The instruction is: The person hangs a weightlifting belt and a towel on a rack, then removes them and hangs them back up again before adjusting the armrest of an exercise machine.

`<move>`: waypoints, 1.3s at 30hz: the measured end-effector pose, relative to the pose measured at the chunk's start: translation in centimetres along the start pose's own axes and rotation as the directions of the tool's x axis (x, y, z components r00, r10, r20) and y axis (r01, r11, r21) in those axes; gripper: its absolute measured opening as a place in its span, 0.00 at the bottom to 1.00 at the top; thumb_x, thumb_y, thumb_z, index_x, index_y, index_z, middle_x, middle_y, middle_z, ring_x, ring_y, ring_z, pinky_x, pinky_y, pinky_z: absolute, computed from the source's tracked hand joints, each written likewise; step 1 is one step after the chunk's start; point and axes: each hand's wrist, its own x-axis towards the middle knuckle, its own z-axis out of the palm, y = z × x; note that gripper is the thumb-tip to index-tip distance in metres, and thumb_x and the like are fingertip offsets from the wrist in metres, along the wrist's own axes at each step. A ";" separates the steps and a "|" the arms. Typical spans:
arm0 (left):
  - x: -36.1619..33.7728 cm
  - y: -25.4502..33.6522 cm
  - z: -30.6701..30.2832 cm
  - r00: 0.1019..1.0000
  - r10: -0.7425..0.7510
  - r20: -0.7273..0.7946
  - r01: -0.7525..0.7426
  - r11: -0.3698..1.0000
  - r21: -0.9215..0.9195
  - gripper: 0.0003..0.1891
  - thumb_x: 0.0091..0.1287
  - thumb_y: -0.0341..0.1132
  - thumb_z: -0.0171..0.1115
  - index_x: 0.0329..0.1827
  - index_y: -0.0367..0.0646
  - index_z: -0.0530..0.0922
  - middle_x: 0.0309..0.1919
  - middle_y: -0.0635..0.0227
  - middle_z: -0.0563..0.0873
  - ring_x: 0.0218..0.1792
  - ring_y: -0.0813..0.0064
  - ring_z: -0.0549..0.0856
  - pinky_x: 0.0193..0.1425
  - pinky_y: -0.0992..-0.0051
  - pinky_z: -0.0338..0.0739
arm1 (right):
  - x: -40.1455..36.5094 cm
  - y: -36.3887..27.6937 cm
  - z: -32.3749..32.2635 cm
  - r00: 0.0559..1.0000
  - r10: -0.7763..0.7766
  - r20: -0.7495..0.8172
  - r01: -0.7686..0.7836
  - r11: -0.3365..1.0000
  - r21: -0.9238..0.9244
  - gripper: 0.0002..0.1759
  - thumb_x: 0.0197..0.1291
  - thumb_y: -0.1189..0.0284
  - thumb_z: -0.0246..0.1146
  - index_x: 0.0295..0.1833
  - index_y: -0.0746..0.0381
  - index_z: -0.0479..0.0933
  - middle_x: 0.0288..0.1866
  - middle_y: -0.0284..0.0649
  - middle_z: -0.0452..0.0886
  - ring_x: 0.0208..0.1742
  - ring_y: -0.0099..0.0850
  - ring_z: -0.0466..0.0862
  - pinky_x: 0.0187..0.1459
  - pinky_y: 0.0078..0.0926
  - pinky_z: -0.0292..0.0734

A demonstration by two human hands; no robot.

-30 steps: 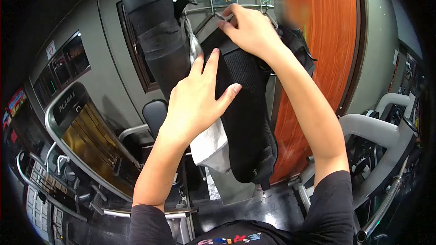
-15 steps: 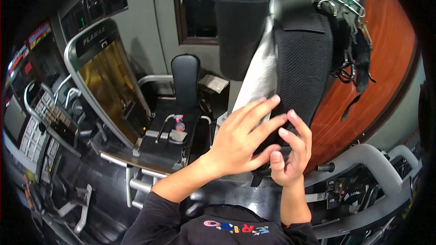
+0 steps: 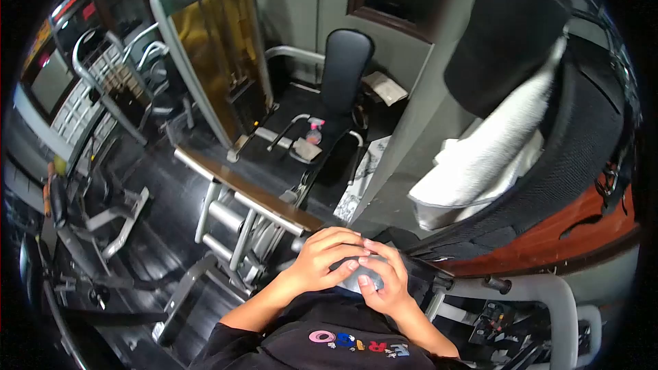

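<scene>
My left hand (image 3: 327, 257) and my right hand (image 3: 384, 281) are pressed together close to my chest, low in the view. Their fingers curl around a small grey object (image 3: 359, 281) that is mostly hidden between them. Above and to the right hangs a black mesh pad (image 3: 582, 144) with a white towel (image 3: 483, 164) draped beside it. Neither hand touches the pad or the towel.
A black punching bag (image 3: 507, 34) hangs at the upper right. A PLAMAX weight machine (image 3: 205, 34) with a black seat back (image 3: 346, 62) stands ahead, a spray bottle (image 3: 315, 130) on its seat. More gym machines stand at left and a grey padded bar (image 3: 548, 294) at lower right.
Both hands have come off the hanging black mesh pad and dropped down to my chest, now clasped together. The view has tilted down and to the left.
</scene>
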 end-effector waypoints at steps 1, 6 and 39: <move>-0.8 -0.1 0.2 1.000 -0.024 -0.015 0.024 1.000 0.010 0.10 0.66 0.35 0.68 0.47 0.42 0.87 0.49 0.61 0.88 0.50 0.57 0.87 0.55 0.61 0.81 | 0.0 0.3 0.2 0.998 0.035 0.060 -0.037 0.999 0.021 0.19 0.60 0.74 0.69 0.57 0.61 0.79 0.63 0.51 0.79 0.59 0.50 0.84 0.59 0.44 0.80; -3.4 -0.3 0.3 0.988 -0.157 -0.002 0.157 0.986 0.061 0.10 0.68 0.36 0.68 0.47 0.41 0.85 0.46 0.60 0.88 0.48 0.57 0.87 0.52 0.62 0.81 | -0.3 1.4 0.9 0.974 0.114 0.194 -0.133 0.987 0.087 0.19 0.61 0.75 0.68 0.58 0.62 0.79 0.63 0.51 0.80 0.60 0.49 0.84 0.61 0.42 0.79; -24.8 0.1 -15.9 0.560 -0.812 0.164 0.797 0.583 0.159 0.24 0.73 0.58 0.59 0.27 0.48 0.77 0.17 0.64 0.79 0.23 0.57 0.83 0.29 0.58 0.71 | 8.8 2.6 23.4 0.897 0.189 0.400 -0.145 0.980 -0.138 0.19 0.67 0.68 0.63 0.61 0.62 0.79 0.66 0.51 0.77 0.67 0.50 0.75 0.70 0.46 0.67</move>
